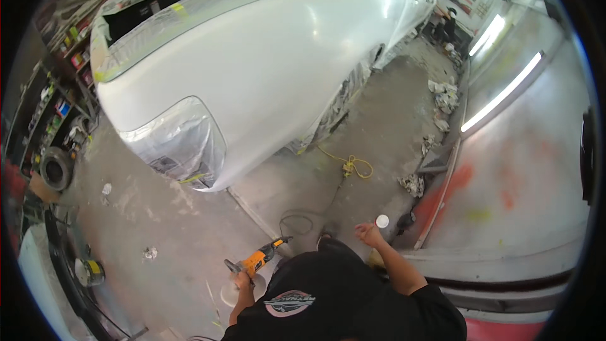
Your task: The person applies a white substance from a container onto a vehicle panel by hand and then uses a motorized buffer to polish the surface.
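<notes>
My left hand (pixel 242 280) is wrapped round the front handle of an orange and black power polisher (pixel 257 259). Its pale round pad (pixel 232 293) shows beside and below that hand, and a dark cord leaves its rear end. My right hand (pixel 368 234) is out to the right with loosely bent fingers, and I see nothing held in it. Just past its fingers is a small white round container or lid (pixel 382 221); whether they touch is unclear. Ahead stands a white car body (pixel 265 57), its rear lamp opening (pixel 183 142) covered with clear plastic and tape.
A yellow extension cord (pixel 360 167) lies coiled on the concrete floor (pixel 132 227), joined to the dark cord. Crumpled masking paper (pixel 445 98) lines the right wall. Shelves and a tyre (pixel 56 168) stand at left, near a dark bumper-like part (pixel 60 265).
</notes>
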Demonstrator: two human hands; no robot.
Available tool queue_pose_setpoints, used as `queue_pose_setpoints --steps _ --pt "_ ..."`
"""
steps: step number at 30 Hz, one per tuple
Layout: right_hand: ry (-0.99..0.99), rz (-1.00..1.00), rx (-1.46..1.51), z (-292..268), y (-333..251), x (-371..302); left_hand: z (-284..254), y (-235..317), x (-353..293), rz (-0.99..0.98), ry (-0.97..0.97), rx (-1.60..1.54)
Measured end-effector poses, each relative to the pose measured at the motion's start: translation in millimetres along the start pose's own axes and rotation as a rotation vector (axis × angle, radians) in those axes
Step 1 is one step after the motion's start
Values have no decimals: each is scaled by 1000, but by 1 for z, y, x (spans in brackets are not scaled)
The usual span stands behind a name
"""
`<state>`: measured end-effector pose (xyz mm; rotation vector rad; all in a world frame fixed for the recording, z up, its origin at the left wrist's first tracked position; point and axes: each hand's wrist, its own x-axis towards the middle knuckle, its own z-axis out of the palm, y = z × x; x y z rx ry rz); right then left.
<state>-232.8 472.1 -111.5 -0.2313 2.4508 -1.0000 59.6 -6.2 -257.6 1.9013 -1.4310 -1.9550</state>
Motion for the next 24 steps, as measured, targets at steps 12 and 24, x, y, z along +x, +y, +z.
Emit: queue_pose_setpoints --steps 12,24 --pt "95 517 -265 66 183 -106 71 53 -58 63 -189 327" --pt "-60 585 -214 20 297 37 141 89 -113 -175 -153 568"
